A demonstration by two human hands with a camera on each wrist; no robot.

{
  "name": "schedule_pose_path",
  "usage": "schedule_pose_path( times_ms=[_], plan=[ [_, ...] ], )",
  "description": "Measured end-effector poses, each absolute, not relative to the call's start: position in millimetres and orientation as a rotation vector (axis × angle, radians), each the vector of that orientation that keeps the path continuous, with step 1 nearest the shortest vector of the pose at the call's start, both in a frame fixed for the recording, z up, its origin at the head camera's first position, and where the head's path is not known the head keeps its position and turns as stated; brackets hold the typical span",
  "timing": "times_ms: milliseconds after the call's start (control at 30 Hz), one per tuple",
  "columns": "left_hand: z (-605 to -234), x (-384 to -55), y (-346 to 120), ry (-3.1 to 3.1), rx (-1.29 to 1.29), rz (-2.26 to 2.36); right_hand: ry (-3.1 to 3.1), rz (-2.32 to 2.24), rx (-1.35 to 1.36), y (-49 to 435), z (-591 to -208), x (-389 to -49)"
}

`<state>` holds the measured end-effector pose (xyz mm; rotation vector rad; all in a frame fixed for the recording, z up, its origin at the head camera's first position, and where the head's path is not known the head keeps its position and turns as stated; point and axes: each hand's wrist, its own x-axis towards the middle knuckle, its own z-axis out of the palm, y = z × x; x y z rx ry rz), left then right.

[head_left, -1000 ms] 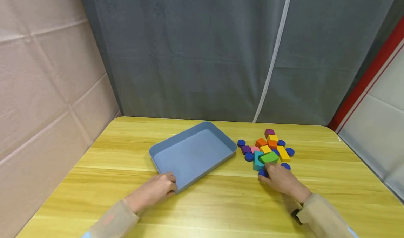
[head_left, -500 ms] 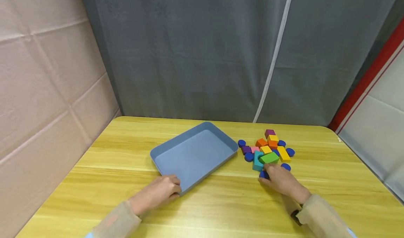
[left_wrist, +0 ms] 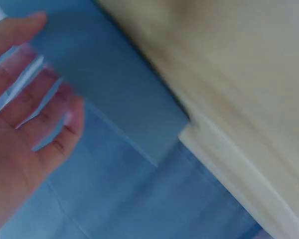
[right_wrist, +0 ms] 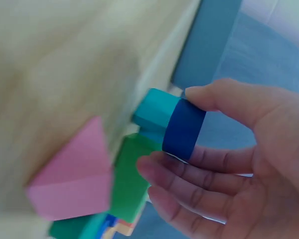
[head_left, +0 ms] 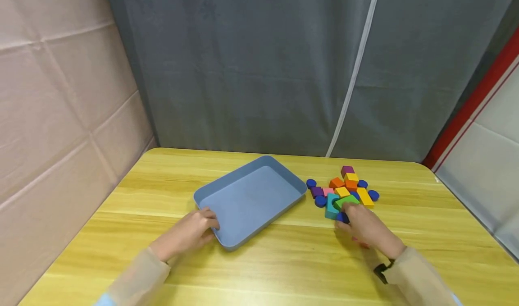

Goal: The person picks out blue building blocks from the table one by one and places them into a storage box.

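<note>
A: What are the fingers doing?

B: On the right hand (head_left: 371,228), thumb and fingers are clamped on a blue disc (right_wrist: 184,129). On the left hand (head_left: 188,233), the fingers are spaced apart at the rim of the blue-grey tray (head_left: 253,200); whether they press on it, I can't tell.

A: What sits close to the disc?

B: From the head view, a teal block (head_left: 331,210) is just beside it at ten o'clock, and a green block (head_left: 346,201) at about one. A pink block (right_wrist: 84,184) shows partly from under the right hand, near six.

A: Farther out?

B: An orange block (head_left: 336,183) at twelve, a yellow plank (head_left: 365,198) at two. The tray lies well apart on the tabletop (head_left: 284,261), toward nine; the left hand is at its eight o'clock side.

A: So which step is this?

B: I'd judge it's picking the disc out of the heap. The next move calls for a firm pinch and a lift straight up, so the teal and green blocks aren't nudged.
</note>
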<state>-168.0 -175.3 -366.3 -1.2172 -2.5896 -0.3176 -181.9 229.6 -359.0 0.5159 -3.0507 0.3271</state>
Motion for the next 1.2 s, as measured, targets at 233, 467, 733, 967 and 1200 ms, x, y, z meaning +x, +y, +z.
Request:
schedule_pose_path(
  times_ms=[233, 467, 733, 967, 1200],
  plan=[
    [-355, -197, -191, -2.677, -0.832, -0.476, -2.895, 0.351, 0.587, 214, -346, -190],
    [-351, -232, -193, -2.928, -0.516, -0.434, -2.728, 0.464, 0.741, 188, -343, -205],
    [-361, -251, -189, -3.12, -0.554, -0.376, -2.684, 0.553, 0.884, 158, -347, -224],
    [-365, -255, -187, -3.112, -0.557, -0.341, -2.721, 0.56, 0.91, 133, -348, -233],
    [-367, -253, -186, -3.113, -0.538, -0.318, -2.719, 0.547, 1.013, 117, -351, -240]
  ],
)
